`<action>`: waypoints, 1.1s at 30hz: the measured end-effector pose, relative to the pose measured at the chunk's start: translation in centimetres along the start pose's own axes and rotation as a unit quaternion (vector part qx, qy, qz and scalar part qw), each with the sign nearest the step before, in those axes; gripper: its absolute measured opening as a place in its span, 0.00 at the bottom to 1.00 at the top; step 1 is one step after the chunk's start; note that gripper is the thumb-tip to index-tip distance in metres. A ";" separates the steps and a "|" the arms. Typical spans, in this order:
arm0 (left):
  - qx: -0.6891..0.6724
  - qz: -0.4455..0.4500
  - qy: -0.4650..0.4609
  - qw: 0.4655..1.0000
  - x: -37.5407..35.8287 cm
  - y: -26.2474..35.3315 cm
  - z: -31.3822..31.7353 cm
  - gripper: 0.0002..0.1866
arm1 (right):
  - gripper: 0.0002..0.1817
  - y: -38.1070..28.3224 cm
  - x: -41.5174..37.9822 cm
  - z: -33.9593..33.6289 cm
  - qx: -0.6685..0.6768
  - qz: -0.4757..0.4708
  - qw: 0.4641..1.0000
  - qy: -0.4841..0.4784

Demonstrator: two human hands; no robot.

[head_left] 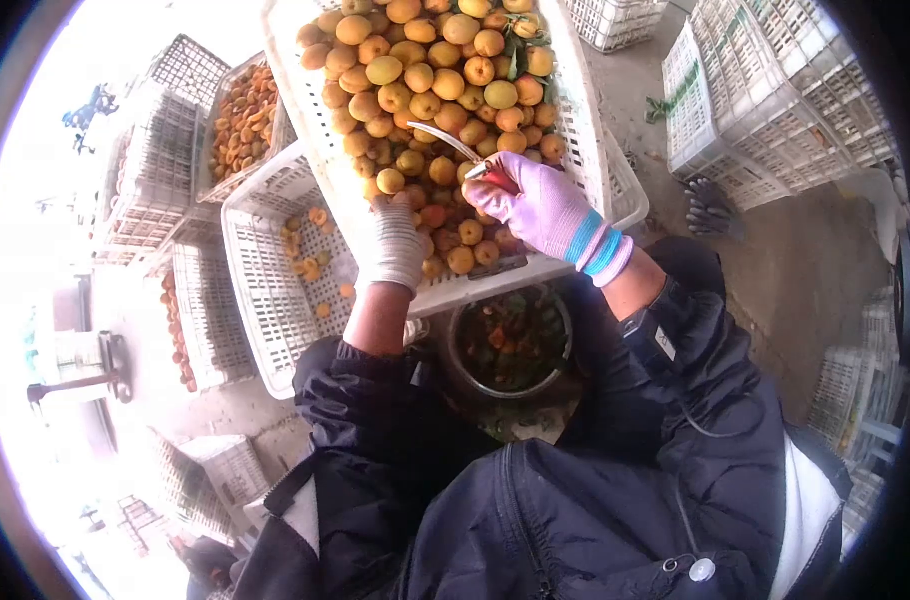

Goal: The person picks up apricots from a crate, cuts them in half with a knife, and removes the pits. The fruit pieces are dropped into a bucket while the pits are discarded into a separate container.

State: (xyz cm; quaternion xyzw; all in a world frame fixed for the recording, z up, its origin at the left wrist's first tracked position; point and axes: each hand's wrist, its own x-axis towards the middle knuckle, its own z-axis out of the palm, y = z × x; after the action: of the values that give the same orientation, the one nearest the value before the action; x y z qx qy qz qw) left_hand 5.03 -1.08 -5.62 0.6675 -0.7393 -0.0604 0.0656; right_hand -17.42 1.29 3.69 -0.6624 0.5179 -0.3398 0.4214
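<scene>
A white plastic crate [582,130] full of orange and yellow apricots [445,80] is tilted in front of me. My right hand [535,203], in a purple glove with blue bands at the cuff, is closed round the red handle of a curved knife [445,135], its blade pointing left over the fruit. At the crate's near left, my left hand [392,243] in a whitish glove has its fingertips among the apricots, against a yellow one. Whether it grips that fruit is hard to make out.
A second white crate [265,290] with a few apricots lies at the left, under the full one. Between my legs stands a round bucket [512,392] of leaves and fruit scraps. Stacked crates [775,110] stand at right, near dark gloves [710,208] on the floor.
</scene>
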 end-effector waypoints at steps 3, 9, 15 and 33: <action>0.020 0.023 0.045 0.998 -0.7 0.4 -1.2 0.31 | 0.13 1.4 0.4 1.1 0.143 0.022 0.989 -0.029; -0.757 -0.020 -0.082 0.648 -3.0 3.8 -8.0 0.27 | 0.23 -1.7 -0.8 1.3 0.270 0.096 0.958 -0.008; -0.710 0.006 -0.078 0.700 -3.1 3.7 -8.4 0.30 | 0.17 -3.0 -0.4 1.0 0.409 0.107 0.906 -0.040; -0.791 0.000 0.041 0.610 -2.5 3.3 -9.0 0.29 | 0.20 -2.7 -1.0 4.1 -0.039 -0.108 0.992 0.059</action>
State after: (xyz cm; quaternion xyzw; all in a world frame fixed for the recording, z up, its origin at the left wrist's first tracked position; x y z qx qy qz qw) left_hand 3.69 1.73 3.75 0.3579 -0.4006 -0.5947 0.5982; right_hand -12.92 3.41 4.47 -0.7088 0.4803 -0.4015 0.3250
